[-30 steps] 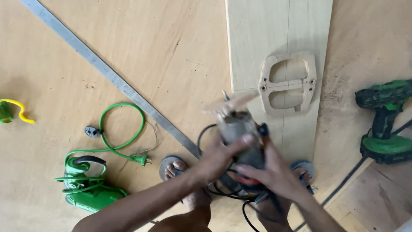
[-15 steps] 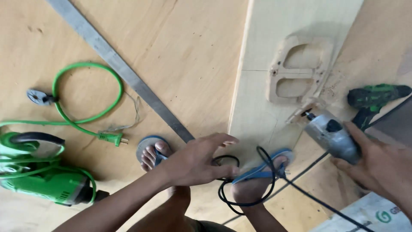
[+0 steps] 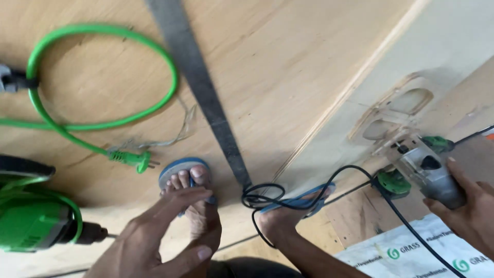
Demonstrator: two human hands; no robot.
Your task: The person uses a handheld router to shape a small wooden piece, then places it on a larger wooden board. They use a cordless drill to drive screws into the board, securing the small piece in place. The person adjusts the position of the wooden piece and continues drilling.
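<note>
Grey router (image 3: 429, 172) with black cord (image 3: 309, 188) in the right hand (image 3: 471, 216); bright green cable (image 3: 103, 77) beyond the left hand (image 3: 154, 237); blue sandals (image 3: 177, 172).

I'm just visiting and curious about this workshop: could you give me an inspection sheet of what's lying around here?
Surface: bare plywood floor, pale board laid on it.
Job's things: grey handheld power tool beside a wooden cut-out template.
Clutter: long grey metal straightedge; green power tool.
Hands: right hand grips the grey tool; left hand open, empty, over a sandalled foot.
Cables: black cord looped by the other foot; green cable coiled, unplugged.
Surroundings: white printed sack.
</note>
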